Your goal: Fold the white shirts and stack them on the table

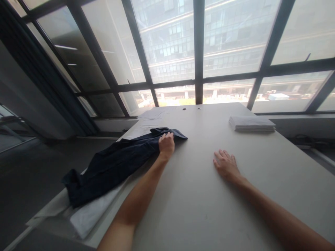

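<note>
A dark navy garment [115, 162] stretches along the left side of the white table [193, 198]; its exact kind cannot be made out. My left hand [166, 143] is closed on the garment near its far right end, where a pointed corner lifts off the tabletop. To the right, my right hand [225, 164] lies palm down on the bare tabletop with its fingers spread, holding nothing. Beneath the garment's near end is a white, soft-looking bundle [89, 216], partly covered.
A flat stack of folded white sheets or cloths [251, 124] sits at the table's back right. Thin white sheets [150, 118] lie along the far left edge. Large framed windows [170, 42] rise behind the table, and a dark curtain [60, 94] hangs at left.
</note>
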Demonstrator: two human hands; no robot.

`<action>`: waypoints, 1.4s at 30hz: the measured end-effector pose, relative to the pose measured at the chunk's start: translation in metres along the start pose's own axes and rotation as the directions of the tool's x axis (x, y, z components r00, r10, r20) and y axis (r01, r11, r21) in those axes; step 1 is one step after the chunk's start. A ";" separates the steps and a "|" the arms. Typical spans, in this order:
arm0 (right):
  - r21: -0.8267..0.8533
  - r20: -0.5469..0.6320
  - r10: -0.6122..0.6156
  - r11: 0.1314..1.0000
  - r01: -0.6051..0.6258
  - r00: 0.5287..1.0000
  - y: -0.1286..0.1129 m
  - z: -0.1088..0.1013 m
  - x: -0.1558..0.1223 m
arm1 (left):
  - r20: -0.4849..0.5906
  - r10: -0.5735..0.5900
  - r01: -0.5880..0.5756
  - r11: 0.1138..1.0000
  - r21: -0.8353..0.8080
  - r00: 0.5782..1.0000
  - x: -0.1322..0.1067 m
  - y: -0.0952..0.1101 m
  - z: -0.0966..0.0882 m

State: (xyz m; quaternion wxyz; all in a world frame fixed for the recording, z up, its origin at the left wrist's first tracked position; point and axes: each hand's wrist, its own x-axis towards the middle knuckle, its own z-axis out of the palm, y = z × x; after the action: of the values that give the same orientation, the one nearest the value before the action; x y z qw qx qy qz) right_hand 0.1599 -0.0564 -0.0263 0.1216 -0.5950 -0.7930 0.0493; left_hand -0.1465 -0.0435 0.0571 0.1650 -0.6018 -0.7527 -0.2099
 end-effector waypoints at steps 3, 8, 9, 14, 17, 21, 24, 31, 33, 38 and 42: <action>0.000 -0.004 0.008 1.000 -0.008 1.000 0.000 -0.001 0.000 | 0.138 0.188 -0.187 0.982 -0.019 0.973 -0.037 0.049 0.018; -0.014 -0.004 0.007 1.000 -0.007 1.000 0.000 0.000 0.002 | 0.302 0.356 -0.319 0.933 -0.167 0.884 -0.068 0.080 0.034; -0.017 -0.002 0.007 1.000 -0.007 1.000 0.000 0.000 0.002 | 0.311 0.375 -0.333 0.926 -0.180 0.874 -0.068 0.079 0.034; -0.010 -0.007 0.011 1.000 -0.011 1.000 0.000 0.000 0.002 | 0.358 0.432 -0.339 0.893 -0.296 0.827 -0.053 0.064 0.022; 0.001 -0.012 0.008 1.000 -0.008 1.000 0.000 -0.001 0.001 | 0.355 0.483 -0.335 0.852 -0.403 0.800 -0.040 0.044 0.007; 0.011 -0.012 0.011 1.000 -0.011 1.000 0.000 0.000 0.001 | 0.367 0.648 -0.398 0.727 -0.560 0.667 -0.032 -0.013 -0.019; 0.007 -0.014 0.010 1.000 -0.010 1.000 -0.001 0.001 0.000 | 0.399 0.664 -0.364 0.710 -0.603 0.633 -0.041 -0.068 -0.038; -0.010 -0.036 -0.004 1.000 0.004 0.999 -0.007 0.002 -0.002 | 0.574 0.551 -0.354 0.832 -0.427 0.605 -0.077 -0.133 -0.052; -0.009 -0.037 -0.004 1.000 0.004 0.999 -0.007 0.001 -0.002 | 0.570 0.551 -0.378 0.834 -0.401 0.609 -0.083 -0.129 -0.046; 0.011 -0.039 0.008 1.000 -0.008 0.999 -0.006 0.003 -0.001 | 0.566 0.497 -0.375 0.868 -0.327 0.657 -0.090 -0.096 -0.028; 0.044 -0.060 0.020 0.999 -0.018 0.998 -0.004 0.006 0.000 | 0.559 0.475 -0.365 0.880 -0.304 0.680 -0.094 -0.055 -0.017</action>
State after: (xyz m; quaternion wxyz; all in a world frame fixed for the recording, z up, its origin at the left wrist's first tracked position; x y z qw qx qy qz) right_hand 0.1544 -0.0570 -0.0313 0.1580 -0.6009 -0.7820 0.0494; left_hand -0.1799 -0.1412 0.0186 -0.0983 -0.8050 -0.5847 -0.0199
